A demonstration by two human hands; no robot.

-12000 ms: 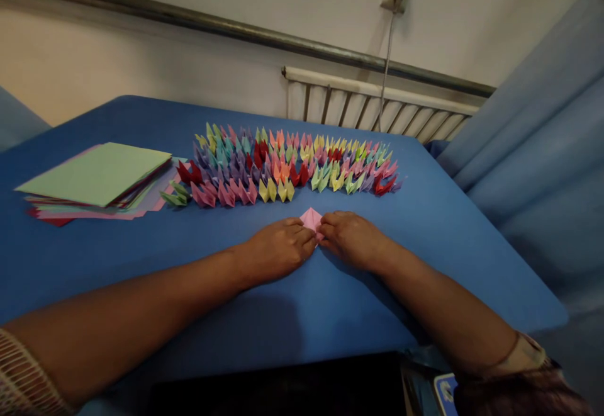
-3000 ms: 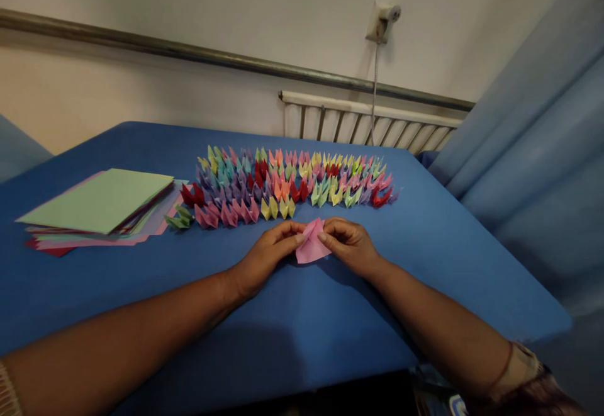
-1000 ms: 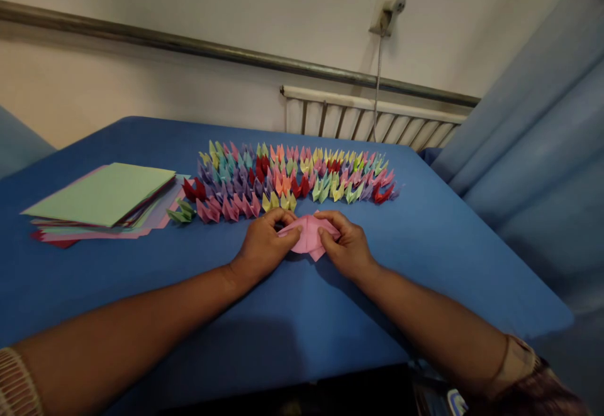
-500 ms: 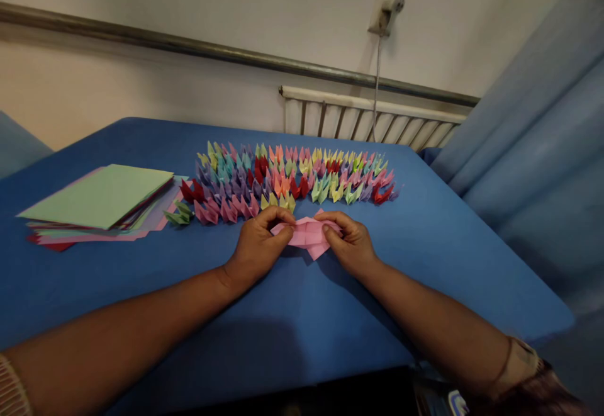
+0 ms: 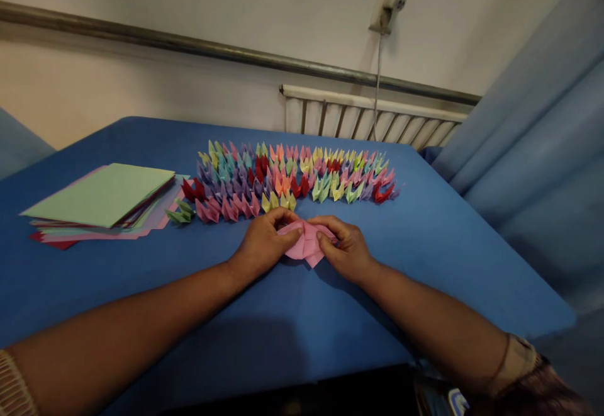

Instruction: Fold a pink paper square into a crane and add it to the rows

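A partly folded sheet of pink origami paper (image 5: pixel 310 253) is held between both hands, above the blue tabletop. My left hand (image 5: pixel 264 243) pinches its left side, thumb on top and fingers behind. On the opposite side, my right hand (image 5: pixel 346 246) grips it the same way. The paper bulges upward along the middle, and one corner points down toward me. Just beyond the hands stand rows of folded paper cranes (image 5: pixel 283 183) in many colours. The fingertips behind the paper are partly hidden.
To the left lies a stack of coloured paper sheets (image 5: pixel 104 196), light green on top. The blue table (image 5: pixel 448 265) reaches back toward a wall with a radiator (image 5: pixel 358 114), a pipe (image 5: pixel 212 48) and a plugged socket (image 5: pixel 384 13). A blue curtain (image 5: pixel 533 151) hangs at the right.
Both hands have moved closer together, the thumbs shifting inward. The pink paper, flatter and wider before, is now pushed up and bent in the middle.
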